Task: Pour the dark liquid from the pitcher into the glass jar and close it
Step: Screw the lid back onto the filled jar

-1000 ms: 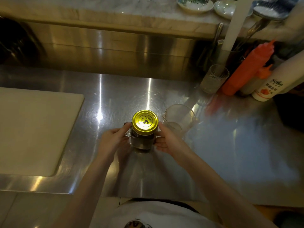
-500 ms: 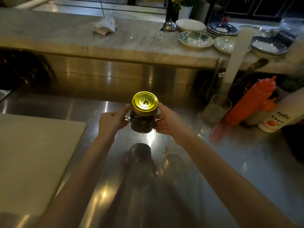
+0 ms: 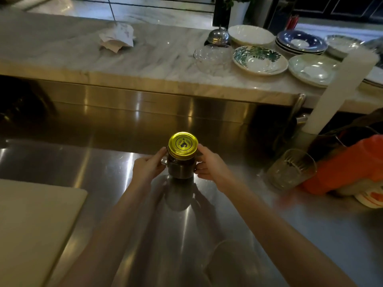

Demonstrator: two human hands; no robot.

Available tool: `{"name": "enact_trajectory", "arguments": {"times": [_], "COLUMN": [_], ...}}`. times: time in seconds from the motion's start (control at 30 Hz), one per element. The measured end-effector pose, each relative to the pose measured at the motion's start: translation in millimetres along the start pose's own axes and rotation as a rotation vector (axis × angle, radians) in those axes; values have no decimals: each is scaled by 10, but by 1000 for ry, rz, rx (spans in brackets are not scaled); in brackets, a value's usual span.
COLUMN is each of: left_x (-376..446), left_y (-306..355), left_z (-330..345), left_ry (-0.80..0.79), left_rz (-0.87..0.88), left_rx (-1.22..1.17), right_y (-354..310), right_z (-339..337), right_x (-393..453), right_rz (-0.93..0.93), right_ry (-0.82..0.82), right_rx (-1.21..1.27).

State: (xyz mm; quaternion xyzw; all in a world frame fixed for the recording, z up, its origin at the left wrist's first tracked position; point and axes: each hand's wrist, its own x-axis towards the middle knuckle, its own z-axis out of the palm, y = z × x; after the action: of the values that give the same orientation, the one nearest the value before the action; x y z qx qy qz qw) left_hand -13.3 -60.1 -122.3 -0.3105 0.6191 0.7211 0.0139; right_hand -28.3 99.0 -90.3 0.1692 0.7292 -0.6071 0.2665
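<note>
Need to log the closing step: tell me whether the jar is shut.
Shut, as far as shown: the gold lid sits level over the jar mouth. Cannot tell how tightly.

Dim, warm light; glare streaks the steel counter (image 3: 107, 162); edges blur.

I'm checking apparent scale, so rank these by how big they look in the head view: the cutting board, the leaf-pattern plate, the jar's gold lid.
1. cutting board, by far the largest, though it lies nearest the camera and is cut off by the frame.
2. leaf-pattern plate.
3. gold lid, smallest, on the jar held between left hand and right hand.
</note>
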Motion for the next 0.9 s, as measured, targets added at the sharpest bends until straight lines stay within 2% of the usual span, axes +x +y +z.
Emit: {"name": "enact_trajectory", "arguments": {"times": [0.17,0.27,0.5,0.67,0.8,0.9], "left_x": [212,259,261,245,168,-16], "left_y": [-53,-79,-66,-28,-5,-45], "left_z": [49,56,89,82,72,16], "left_ry": [36,31,19,-21,-37,39], "left_rz": [-33,-53,-60,-71,-52,205], "left_rx": [52,-3,-54,-65,110,567], "right_y": [45,59,62,45,-4,-15], "right_z": [19,42,53,48,-32,-159], "right_x": [227,291,369,382,265,34], "right_rz": [32,35,-1,-9,-20,-191], "right_ry": [-9,12,42,7,-30,55], "right_rx": [61,76,-6,-57,-181,-403]}}
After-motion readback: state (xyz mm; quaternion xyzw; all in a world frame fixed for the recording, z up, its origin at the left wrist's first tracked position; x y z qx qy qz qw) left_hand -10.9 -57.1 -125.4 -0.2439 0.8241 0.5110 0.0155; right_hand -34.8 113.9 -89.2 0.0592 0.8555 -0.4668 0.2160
